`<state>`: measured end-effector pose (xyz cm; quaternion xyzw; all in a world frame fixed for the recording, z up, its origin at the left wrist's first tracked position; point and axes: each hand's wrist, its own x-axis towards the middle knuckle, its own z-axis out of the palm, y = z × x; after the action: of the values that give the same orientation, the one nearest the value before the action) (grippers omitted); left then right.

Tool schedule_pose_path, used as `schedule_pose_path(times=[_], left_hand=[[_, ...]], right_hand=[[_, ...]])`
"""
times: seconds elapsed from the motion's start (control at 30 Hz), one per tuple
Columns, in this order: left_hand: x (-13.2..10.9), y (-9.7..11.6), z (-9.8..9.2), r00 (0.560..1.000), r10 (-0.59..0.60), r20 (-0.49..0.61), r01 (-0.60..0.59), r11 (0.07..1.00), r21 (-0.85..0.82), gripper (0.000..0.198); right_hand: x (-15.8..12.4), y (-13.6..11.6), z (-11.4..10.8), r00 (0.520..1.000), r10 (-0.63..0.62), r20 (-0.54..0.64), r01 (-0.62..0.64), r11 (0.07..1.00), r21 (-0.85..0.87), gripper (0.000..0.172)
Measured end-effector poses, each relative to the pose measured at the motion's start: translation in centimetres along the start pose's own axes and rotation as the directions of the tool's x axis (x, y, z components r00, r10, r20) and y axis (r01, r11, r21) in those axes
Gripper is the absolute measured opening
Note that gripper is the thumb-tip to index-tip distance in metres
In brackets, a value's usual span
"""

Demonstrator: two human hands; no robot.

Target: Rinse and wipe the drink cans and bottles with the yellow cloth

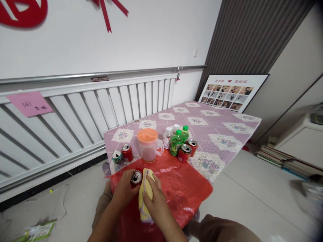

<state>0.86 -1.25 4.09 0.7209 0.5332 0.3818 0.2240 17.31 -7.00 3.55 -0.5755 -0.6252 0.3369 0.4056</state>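
Note:
My left hand [124, 189] is wrapped round a red drink can [136, 177], its opened top facing up. Right beside the can, my right hand [155, 196] grips a folded yellow cloth [144, 211] with a pale purple edge. The cloth lies close against the can's side; whether they touch is hard to tell. Both are over a red plastic sheet [176, 181] spread on the near part of the table. Beyond them stands a clear pitcher [148, 150] with an orange lid [147, 135].
Left of the pitcher are a green can [117, 158] and another red can [127, 153]. To its right cluster green-capped bottles [176, 144], white-capped bottles [167, 138] and two red cans [184, 154]. A purple floral tablecloth [199, 121] covers the table, beside a white radiator [106, 107].

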Motion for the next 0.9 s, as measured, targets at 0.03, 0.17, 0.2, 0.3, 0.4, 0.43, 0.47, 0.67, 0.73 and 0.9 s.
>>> schedule_pose_path(times=[0.03, 0.17, 0.2, 0.3, 0.4, 0.43, 0.47, 0.67, 0.73, 0.9], left_hand=[[-0.1, 0.2, 0.0, 1.0, -0.014, -0.006, 0.015, 1.0, 0.011, 0.047], [-0.3, 0.6, 0.1, 0.995, -0.099, -0.023, 0.1, 0.994, 0.051, 0.049], [-0.3, 0.6, 0.1, 0.994, -0.108, -0.024, 0.109, 0.993, 0.052, 0.049], [-0.2, 0.2, -0.1, 0.996, -0.087, -0.006, 0.087, 0.996, 0.001, 0.054], [0.1, -0.4, -0.5, 0.998, -0.055, 0.039, 0.058, 0.994, -0.088, 0.062], [0.1, -0.6, -0.6, 0.997, -0.045, 0.062, 0.052, 0.993, -0.106, 0.063], [0.2, -0.8, -0.7, 0.996, -0.035, 0.085, 0.045, 0.992, -0.118, 0.061], [0.1, -0.8, -0.7, 0.993, -0.05, 0.103, 0.063, 0.989, -0.132, 0.053], [0.1, -0.4, -0.5, 0.994, -0.066, 0.087, 0.077, 0.989, -0.125, 0.051], [0.1, 0.0, 0.1, 0.999, -0.048, 0.001, 0.048, 0.997, -0.059, 0.05]], right_hand=[[0.0, 0.3, 0.1, 1.0, 0.025, 0.015, -0.025, 1.0, -0.006, 0.059], [0.0, 1.8, 0.8, 0.993, 0.101, 0.066, -0.099, 0.995, -0.03, 0.059], [-0.1, 2.0, 0.9, 0.992, 0.104, 0.065, -0.102, 0.994, -0.029, 0.059], [-0.1, 2.4, 0.9, 0.993, 0.102, 0.053, -0.101, 0.995, -0.019, 0.059], [-0.1, 2.0, 0.6, 0.993, 0.1, 0.055, -0.099, 0.995, -0.017, 0.059], [-0.1, 1.7, 0.5, 0.994, 0.095, 0.048, -0.095, 0.995, -0.016, 0.059], [-0.1, 1.3, 0.3, 0.996, 0.083, 0.038, -0.083, 0.996, -0.014, 0.059], [-0.2, -0.9, -0.4, 1.0, -0.01, -0.009, 0.01, 1.0, -0.002, 0.06], [-0.1, -0.9, -0.3, 1.0, -0.011, -0.016, 0.011, 1.0, 0.0, 0.06], [0.0, 1.1, 0.5, 0.995, 0.089, 0.04, -0.087, 0.995, -0.04, 0.06]])
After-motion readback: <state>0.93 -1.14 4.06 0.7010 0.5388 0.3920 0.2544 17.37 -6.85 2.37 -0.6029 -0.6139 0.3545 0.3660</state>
